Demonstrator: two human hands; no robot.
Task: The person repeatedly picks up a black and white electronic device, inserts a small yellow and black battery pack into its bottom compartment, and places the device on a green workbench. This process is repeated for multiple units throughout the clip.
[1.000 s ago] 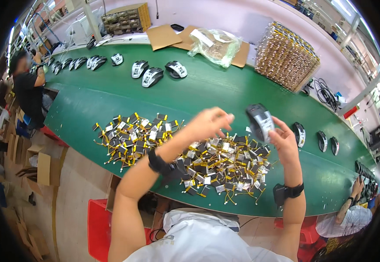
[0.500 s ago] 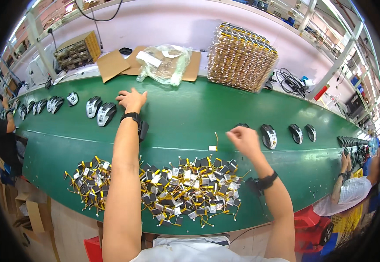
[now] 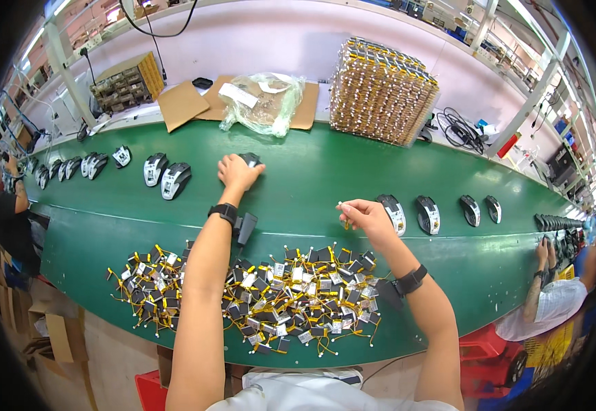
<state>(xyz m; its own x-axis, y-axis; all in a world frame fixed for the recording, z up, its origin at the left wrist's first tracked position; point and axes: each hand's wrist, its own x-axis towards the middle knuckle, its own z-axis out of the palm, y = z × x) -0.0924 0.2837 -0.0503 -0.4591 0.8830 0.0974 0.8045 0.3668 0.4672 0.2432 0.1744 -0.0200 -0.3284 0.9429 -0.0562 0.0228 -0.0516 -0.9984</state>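
At 6 o'clock, heaped batteries point(image 3: 305, 294), partly behind left forearm point(image 3: 205, 288); at 12, plastic bag point(image 3: 263, 106); between 10 and 11, dark mouse point(image 3: 250, 158) clasped under left hand point(image 3: 238, 174); at 3, wired battery point(image 3: 346, 222), white-tipped, mostly hidden, pinched in right hand point(image 3: 370, 218).

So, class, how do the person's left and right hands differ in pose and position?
The left hand reaches over a dark mouse shell, partly hiding it; the right hand pinches a small white-and-yellow piece. The left hand is farther across the green table than the right hand. Whether the left hand grips the shell can't be told. Both are bare, with a black strap at each wrist.
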